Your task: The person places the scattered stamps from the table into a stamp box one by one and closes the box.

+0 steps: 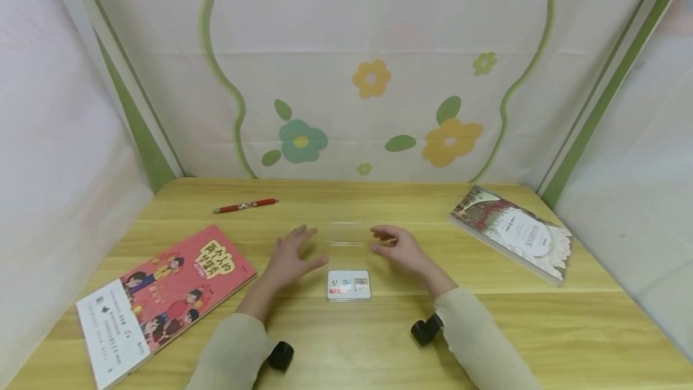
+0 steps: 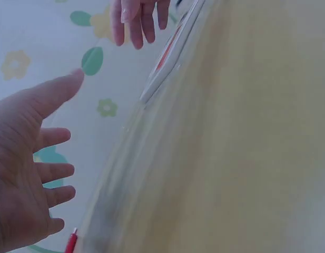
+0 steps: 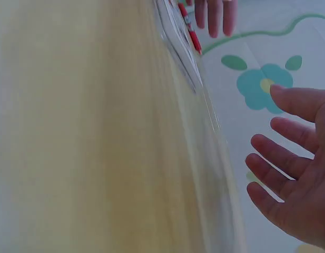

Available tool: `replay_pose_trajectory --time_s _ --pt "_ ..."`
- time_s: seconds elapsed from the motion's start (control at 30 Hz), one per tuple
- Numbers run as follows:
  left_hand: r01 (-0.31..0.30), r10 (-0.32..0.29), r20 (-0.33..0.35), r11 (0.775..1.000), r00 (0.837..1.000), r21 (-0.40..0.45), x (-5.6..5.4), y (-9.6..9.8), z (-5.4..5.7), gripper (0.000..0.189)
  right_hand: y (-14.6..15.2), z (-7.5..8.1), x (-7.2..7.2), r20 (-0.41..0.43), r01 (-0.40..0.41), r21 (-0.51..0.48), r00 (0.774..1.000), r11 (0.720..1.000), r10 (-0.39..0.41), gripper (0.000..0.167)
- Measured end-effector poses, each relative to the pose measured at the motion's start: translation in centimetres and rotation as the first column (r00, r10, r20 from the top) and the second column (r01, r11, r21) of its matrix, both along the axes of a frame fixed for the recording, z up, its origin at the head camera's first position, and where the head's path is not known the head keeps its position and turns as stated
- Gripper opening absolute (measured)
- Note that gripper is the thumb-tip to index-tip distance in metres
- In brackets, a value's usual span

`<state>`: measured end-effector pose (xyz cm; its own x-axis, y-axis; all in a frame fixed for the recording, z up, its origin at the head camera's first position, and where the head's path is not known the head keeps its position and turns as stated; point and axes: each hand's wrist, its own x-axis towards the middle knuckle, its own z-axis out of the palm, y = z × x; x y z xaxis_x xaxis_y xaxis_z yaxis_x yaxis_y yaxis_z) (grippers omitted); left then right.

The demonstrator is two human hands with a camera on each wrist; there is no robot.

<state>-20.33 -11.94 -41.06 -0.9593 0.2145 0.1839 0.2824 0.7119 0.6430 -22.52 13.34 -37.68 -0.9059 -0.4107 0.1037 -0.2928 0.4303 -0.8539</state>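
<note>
A white card [image 1: 340, 282] with a small photo on it lies flat on the table in front, inside a clear holder. Just behind it is a flat, clear plastic piece [image 1: 346, 234], see-through with faint shiny edges. To the left of these my left hand [image 1: 289, 262] is held with fingers apart and thumb pointing at the card. My right hand [image 1: 399, 249] mirrors it on the other side, palm facing inward. Nothing is between the fingers of either hand; the left wrist view shows the left hand's spread fingers [image 2: 56, 173], and the right wrist view the right hand's [image 3: 281, 158].
On the left lies a red picture book [image 1: 178, 294] with a white band. A red pen [image 1: 246, 206] rests behind it. Another book [image 1: 511, 233] lies slanted at the right. Behind the wooden table [image 1: 346, 348] hangs a flowered curtain [image 1: 346, 119].
</note>
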Motion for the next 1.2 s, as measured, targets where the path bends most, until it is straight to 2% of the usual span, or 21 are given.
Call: replay_pose_trajectory --time_s 0.17,0.37,0.47,0.63,0.83,1.0,1.2 --pt "-0.043 0.043 0.042 0.999 0.998 -0.009 -2.0 0.3 0.5 0.071 0.5 -2.2 -3.0 -0.001 0.031 0.084 1.000 0.996 -0.031 0.056" --pt "-0.047 0.050 0.095 0.998 0.994 -0.033 -3.8 0.0 0.1 0.070 -0.4 -3.1 -4.8 0.045 -0.004 0.144 0.999 0.990 -0.002 0.071" --pt "-0.044 0.051 0.106 0.997 0.993 -0.068 -4.3 0.0 0.0 0.071 -0.8 -3.4 -5.3 0.028 -0.001 0.211 1.000 0.977 -0.005 0.076" --pt "-0.028 0.043 0.117 0.992 0.992 -0.124 -4.9 0.4 -0.1 0.073 -1.1 -3.9 -5.9 -0.054 0.037 0.369 0.998 0.929 -0.018 0.077" --pt "-0.042 0.068 0.136 0.982 0.988 -0.186 -5.1 0.8 -0.6 0.074 -1.5 -4.5 -6.1 -0.089 0.056 0.446 0.996 0.893 -0.018 0.075" --pt "-0.053 0.092 0.144 0.966 0.985 -0.253 -5.3 1.0 -1.1 0.072 -1.8 -4.7 -6.1 -0.108 0.083 0.467 0.993 0.881 -0.036 0.073" --pt "-0.055 0.095 0.137 0.962 0.986 -0.267 -5.2 1.3 -1.2 0.068 -1.9 -4.9 -6.1 -0.118 0.102 0.470 0.992 0.877 -0.052 0.071"
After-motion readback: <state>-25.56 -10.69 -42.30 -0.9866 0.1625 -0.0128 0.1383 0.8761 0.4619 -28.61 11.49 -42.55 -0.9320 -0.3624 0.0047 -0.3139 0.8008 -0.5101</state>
